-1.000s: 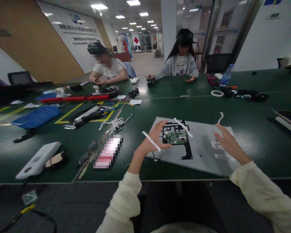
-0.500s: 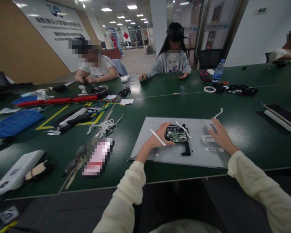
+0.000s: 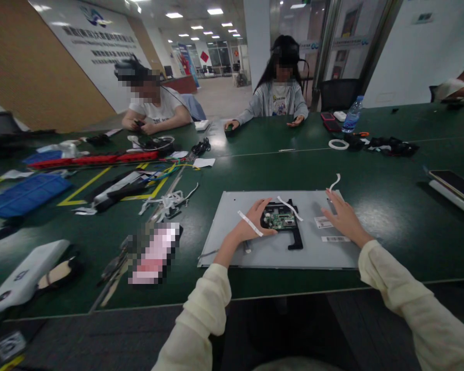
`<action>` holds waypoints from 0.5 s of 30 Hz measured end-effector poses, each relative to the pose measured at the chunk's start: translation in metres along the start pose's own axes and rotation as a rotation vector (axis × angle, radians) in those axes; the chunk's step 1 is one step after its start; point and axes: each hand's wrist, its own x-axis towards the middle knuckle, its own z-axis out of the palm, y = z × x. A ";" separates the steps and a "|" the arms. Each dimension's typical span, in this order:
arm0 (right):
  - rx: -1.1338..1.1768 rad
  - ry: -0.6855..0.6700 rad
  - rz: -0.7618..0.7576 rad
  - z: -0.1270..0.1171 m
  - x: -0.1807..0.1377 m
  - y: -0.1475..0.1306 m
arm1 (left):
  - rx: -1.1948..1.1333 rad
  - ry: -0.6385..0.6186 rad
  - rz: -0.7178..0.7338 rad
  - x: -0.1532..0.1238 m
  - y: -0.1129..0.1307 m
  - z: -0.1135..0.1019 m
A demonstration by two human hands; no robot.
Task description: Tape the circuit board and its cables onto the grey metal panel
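Note:
A grey metal panel [image 3: 270, 250] lies flat on the green table in front of me. A small green circuit board [image 3: 279, 220] sits on a black bracket [image 3: 295, 238] on the panel. My left hand [image 3: 252, 222] rests against the board's left edge, fingers curled round it, and a white tape strip [image 3: 249, 223] crosses the back of that hand. My right hand [image 3: 342, 217] lies flat and spread on the panel's right part, beside two white labels [image 3: 324, 222]. A second white strip [image 3: 290, 207] lies across the board's top.
A curled white strip [image 3: 334, 182] lies behind the panel. To the left are a pink blurred item [image 3: 153, 252], loose white strips [image 3: 166, 200], a white device [image 3: 21, 276] and blue trays [image 3: 23, 193]. Two people sit across the table; a water bottle [image 3: 351, 115] and tape roll [image 3: 338, 144] stand far right.
The view has shifted a little, so the panel looks flatter and farther. Both hands stay at the same places on the panel and board.

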 end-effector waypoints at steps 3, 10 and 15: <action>0.007 0.021 0.005 0.002 0.000 0.002 | 0.033 -0.031 -0.025 0.000 -0.004 0.001; 0.033 0.054 0.011 0.004 0.001 0.003 | 0.095 -0.061 -0.077 -0.001 -0.002 0.002; 0.041 0.066 0.011 0.005 0.000 0.004 | 0.195 -0.050 -0.105 -0.020 0.003 -0.009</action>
